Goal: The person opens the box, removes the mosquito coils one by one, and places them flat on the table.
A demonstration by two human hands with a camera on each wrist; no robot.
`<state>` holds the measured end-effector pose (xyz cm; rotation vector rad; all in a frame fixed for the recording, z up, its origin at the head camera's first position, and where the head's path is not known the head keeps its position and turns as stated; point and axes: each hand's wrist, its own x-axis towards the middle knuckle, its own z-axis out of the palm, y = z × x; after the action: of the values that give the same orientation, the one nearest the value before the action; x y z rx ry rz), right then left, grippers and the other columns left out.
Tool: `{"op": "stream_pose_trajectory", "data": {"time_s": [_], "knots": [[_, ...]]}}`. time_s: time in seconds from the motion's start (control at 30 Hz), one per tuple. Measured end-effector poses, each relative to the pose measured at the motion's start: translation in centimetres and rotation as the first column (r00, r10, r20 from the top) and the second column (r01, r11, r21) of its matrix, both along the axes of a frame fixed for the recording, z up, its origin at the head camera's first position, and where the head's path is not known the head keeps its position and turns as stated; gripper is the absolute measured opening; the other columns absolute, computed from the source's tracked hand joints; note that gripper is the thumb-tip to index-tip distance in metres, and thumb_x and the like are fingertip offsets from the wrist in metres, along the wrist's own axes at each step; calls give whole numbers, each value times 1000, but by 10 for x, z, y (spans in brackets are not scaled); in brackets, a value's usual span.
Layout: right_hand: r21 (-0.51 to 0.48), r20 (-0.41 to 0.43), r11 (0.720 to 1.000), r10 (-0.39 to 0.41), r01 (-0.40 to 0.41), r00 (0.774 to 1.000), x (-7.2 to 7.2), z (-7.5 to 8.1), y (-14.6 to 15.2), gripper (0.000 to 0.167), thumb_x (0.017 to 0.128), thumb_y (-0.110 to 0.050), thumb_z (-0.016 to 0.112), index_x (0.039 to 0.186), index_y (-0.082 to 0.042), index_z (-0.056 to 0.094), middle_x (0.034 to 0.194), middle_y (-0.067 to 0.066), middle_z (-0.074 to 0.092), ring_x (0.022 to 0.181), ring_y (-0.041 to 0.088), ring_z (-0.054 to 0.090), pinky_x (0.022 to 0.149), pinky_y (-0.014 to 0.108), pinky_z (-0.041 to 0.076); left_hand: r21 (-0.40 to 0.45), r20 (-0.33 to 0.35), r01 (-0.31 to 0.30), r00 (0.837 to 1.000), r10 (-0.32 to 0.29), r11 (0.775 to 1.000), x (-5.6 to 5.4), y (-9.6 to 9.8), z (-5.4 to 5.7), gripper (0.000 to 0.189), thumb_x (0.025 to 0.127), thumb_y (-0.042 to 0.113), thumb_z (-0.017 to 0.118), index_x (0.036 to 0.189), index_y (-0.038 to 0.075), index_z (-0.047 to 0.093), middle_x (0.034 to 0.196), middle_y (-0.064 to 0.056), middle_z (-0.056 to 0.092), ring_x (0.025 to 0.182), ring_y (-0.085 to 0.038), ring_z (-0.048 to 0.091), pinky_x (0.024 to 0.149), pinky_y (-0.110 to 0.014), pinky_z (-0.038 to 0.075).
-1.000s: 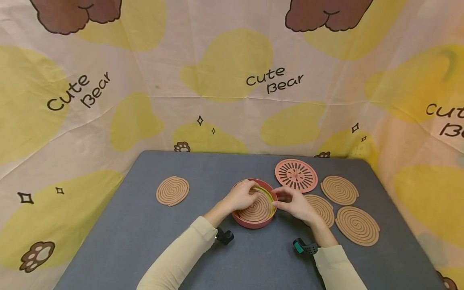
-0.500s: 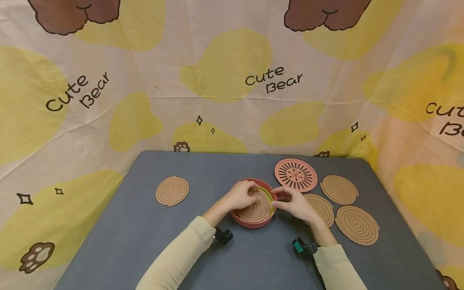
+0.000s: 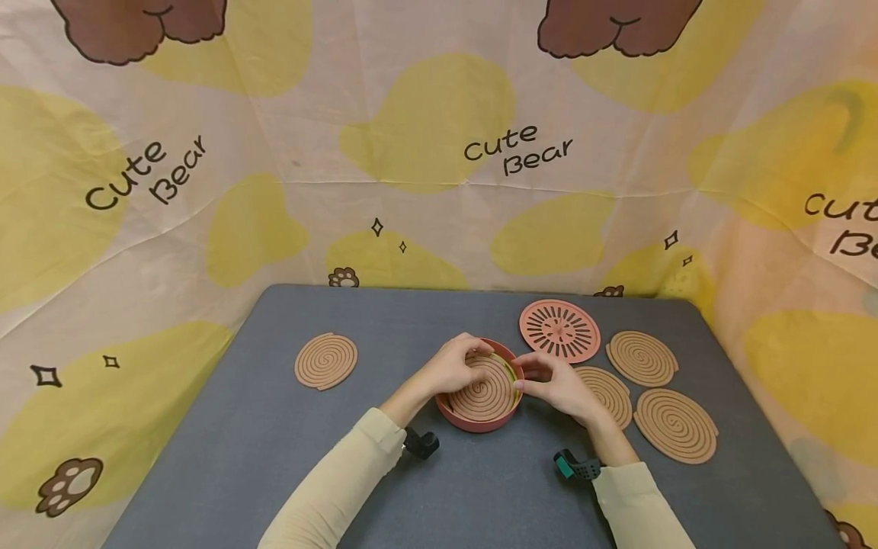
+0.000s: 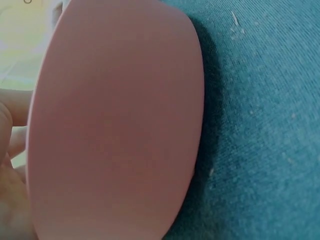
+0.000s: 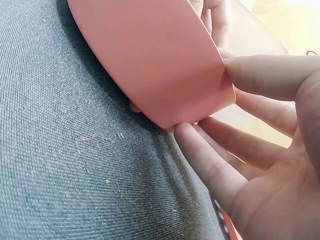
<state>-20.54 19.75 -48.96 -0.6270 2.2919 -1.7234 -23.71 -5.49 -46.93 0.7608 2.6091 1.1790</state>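
Observation:
A round pink box (image 3: 473, 427) stands on the table with a tan mosquito coil (image 3: 482, 390) in its mouth. My left hand (image 3: 454, 367) reaches over the box's left rim and pinches the coil at its upper left edge; the fingertips are partly hidden. On the other side, my right hand (image 3: 557, 387) grips the box's wall. In the right wrist view, the thumb lies at the rim and the fingers (image 5: 205, 160) touch the outer side. A thin yellow-green strip (image 3: 511, 372) shows inside the box along the right. The left wrist view mostly shows the box's outer wall (image 4: 117, 120).
A slotted pink lid (image 3: 559, 331) lies behind the box to the right. Several mosquito coils lie at the right, among them a far coil (image 3: 642, 359), a near coil (image 3: 676, 426) and one partly behind my right hand (image 3: 604, 396). Another coil (image 3: 326, 361) lies at the left.
My left hand has risen slightly, and the coil with it, now covering more of the yellow-green strip. My right hand has stayed at the box's right side.

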Motion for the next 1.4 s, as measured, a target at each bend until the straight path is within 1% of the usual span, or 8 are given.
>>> {"op": "stream_pose_trajectory", "data": {"time_s": [0.1, 0.23, 0.4, 0.6, 0.83, 1.0, 1.17, 1.4], "knots": [[-4, -2, 1000, 2, -2, 1000, 0, 0, 0, 41, 93, -10, 76, 129, 6, 62, 122, 26, 65, 114, 44, 63, 86, 26, 56, -10, -14, 8, 1000, -8, 1000, 0, -1, 1, 40, 91, 18, 78, 129, 11, 68, 123, -6, 60, 118, -24, 55, 103, -43, 46], [-6, -3, 1000, 1, -1, 1000, 0, 1, 0, 42, 92, -10, 76, 128, 6, 62, 122, 26, 65, 114, 44, 63, 86, 26, 56, -1, -22, 9, 1000, -9, 1000, 1, -2, 2, 36, 89, 17, 79, 124, 13, 69, 122, -5, 60, 118, -24, 55, 104, -43, 45], [4, 4, 1000, -2, 2, 1000, 0, 1, -1, 42, 93, -10, 75, 129, 6, 62, 123, 26, 65, 115, 44, 63, 85, 25, 56, 40, 2, -1, 1000, 1, 999, 0, -3, 1, 30, 88, 15, 80, 116, 14, 71, 120, -4, 59, 118, -23, 55, 105, -44, 45], [11, 1, 1000, -5, 5, 1000, 0, 0, -1, 42, 93, -11, 75, 129, 5, 62, 123, 26, 65, 115, 43, 63, 86, 25, 55, 40, 44, -1, 999, -1, 999, -2, -5, -1, 23, 89, 17, 80, 111, 18, 74, 120, -1, 65, 121, -22, 57, 105, -42, 46], [13, -6, 1000, -2, 2, 1000, 0, 0, -2, 42, 93, -11, 76, 129, 5, 62, 123, 25, 65, 115, 43, 63, 86, 26, 56, 81, 72, -8, 997, 2, 997, -2, -7, -1, 17, 91, 9, 77, 106, 15, 76, 117, -1, 69, 120, -21, 59, 104, -40, 47], [14, -8, 1000, -3, 3, 1000, 0, 0, -2, 41, 93, -12, 76, 129, 3, 63, 123, 23, 66, 115, 42, 63, 87, 26, 55, 111, 91, -3, 996, -7, 994, 0, -10, 4, 16, 91, 9, 76, 106, 15, 77, 114, 0, 70, 116, -20, 60, 99, -38, 50], [13, -7, 1000, -5, 5, 1000, 0, -1, -2, 41, 93, -13, 76, 129, 1, 64, 123, 21, 66, 115, 40, 63, 87, 26, 56, 136, 95, -5, 995, -8, 991, 1, -13, 11, 17, 93, 9, 74, 109, 15, 77, 115, 0, 70, 113, -19, 61, 96, -36, 52], [27, -10, 999, -17, 18, 1000, -1, -2, 0, 39, 93, -12, 76, 129, -1, 65, 123, 20, 67, 113, 38, 64, 86, 27, 56, 179, 49, 11, 999, -20, 984, 1, -19, 23, 17, 94, 7, 73, 110, 12, 76, 116, -2, 70, 113, -18, 62, 97, -34, 52]]}}
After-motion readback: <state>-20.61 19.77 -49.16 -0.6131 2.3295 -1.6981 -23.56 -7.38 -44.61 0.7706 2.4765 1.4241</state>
